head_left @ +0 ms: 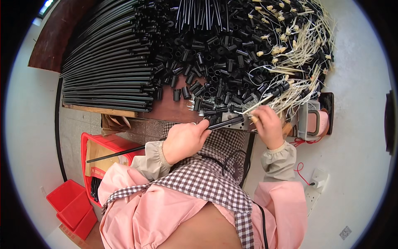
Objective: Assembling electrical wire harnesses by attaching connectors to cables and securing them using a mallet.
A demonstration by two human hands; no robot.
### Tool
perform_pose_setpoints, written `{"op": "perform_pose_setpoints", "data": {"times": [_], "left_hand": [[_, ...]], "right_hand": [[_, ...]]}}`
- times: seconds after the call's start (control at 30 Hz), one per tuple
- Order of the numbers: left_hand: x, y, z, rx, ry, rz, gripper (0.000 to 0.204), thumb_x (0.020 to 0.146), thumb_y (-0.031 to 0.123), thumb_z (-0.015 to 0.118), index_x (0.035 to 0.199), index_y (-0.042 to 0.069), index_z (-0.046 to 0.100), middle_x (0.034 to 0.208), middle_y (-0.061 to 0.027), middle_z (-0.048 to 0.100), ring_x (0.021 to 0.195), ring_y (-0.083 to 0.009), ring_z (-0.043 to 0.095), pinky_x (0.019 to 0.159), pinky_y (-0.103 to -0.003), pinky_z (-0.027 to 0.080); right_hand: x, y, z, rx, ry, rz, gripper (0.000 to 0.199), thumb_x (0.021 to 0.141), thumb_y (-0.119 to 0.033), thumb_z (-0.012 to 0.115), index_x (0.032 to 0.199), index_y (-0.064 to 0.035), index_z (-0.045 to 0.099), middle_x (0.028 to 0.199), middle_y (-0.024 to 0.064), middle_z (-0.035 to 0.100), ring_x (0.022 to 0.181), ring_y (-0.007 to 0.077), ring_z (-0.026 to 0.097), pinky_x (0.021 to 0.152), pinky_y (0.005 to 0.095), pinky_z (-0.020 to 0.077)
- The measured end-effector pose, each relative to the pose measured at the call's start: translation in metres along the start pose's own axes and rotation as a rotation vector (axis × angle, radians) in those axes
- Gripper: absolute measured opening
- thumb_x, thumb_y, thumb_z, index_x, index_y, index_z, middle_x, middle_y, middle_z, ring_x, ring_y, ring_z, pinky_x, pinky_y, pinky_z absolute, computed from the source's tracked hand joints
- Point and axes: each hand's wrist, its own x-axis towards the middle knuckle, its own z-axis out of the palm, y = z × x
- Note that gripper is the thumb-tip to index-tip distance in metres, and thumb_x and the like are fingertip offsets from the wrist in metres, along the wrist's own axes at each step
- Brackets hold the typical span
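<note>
My left hand is closed around a long black tube. The tube slants from the lower left, past my forearm, up to its thicker end near the table's front edge. Close to that end, my right hand pinches a thin white wire, and a small cream connector shows by its fingertips. Just beyond the tube's end sits a metal block on the table edge. Loose black cylindrical sleeves lie scattered past my hands.
Many black tubes are stacked at the left. Cream wires with connectors heap at the right, near a clear plastic box. A red crate holding cardboard stands at lower left, beside red bins. A plugged socket strip is at right.
</note>
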Motion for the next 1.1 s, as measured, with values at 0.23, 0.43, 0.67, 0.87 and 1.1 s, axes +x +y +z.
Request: {"op": "perform_pose_setpoints", "data": {"times": [0.23,0.43,0.67,0.87,1.1], "left_hand": [[-0.005,0.004,0.002,-0.008,0.034,-0.015,0.017,0.087,0.024,0.055,0.086,0.008,0.05,0.062,-0.0153,0.059,0.058,-0.0351,0.059,0.05,-0.046,0.045],[0.001,0.006,-0.008,0.081,0.056,0.024,0.017,0.086,0.024,0.055,0.084,0.008,0.051,0.06,-0.0141,0.059,0.055,-0.0337,0.059,0.047,-0.044,0.045],[-0.002,0.005,0.001,0.065,0.077,0.02,0.017,0.087,0.025,0.055,0.086,0.008,0.05,0.058,-0.0137,0.058,0.053,-0.0341,0.058,0.047,-0.045,0.044],[-0.004,0.005,0.002,0.069,0.091,0.029,0.018,0.086,0.024,0.056,0.086,0.008,0.05,0.058,-0.0138,0.058,0.053,-0.0337,0.058,0.046,-0.044,0.044],[-0.004,0.009,0.002,0.073,0.151,0.055,0.017,0.085,0.023,0.058,0.085,0.008,0.049,0.058,-0.0133,0.058,0.052,-0.0323,0.058,0.045,-0.042,0.044]], "right_hand": [[-0.001,0.001,0.008,0.352,-0.024,0.299,0.007,0.081,-0.004,0.063,0.086,-0.0013,0.06,0.081,0.0057,0.056,0.068,0.0139,0.054,0.06,0.0241,0.0433],[0.001,-0.003,0.017,0.539,-0.028,0.602,0.007,0.085,-0.005,0.061,0.09,-0.0011,0.061,0.079,0.0027,0.06,0.065,0.0058,0.053,0.057,0.02,0.0422],[0.021,-0.031,-0.002,0.661,0.021,0.472,0.015,0.086,-0.003,0.059,0.101,-0.0026,0.062,0.08,0.0004,0.062,0.067,0.0021,0.054,0.058,0.0169,0.0417],[0.017,-0.044,-0.019,0.51,-0.013,0.254,0.017,0.084,0.0,0.059,0.101,-0.0019,0.062,0.081,0.0051,0.064,0.067,0.0081,0.059,0.058,0.0204,0.0453],[0.004,-0.03,0.0,0.205,-0.131,0.264,0.014,0.083,0.003,0.058,0.096,0.0003,0.063,0.079,0.0087,0.064,0.065,0.0125,0.06,0.059,0.0233,0.0473]]}}
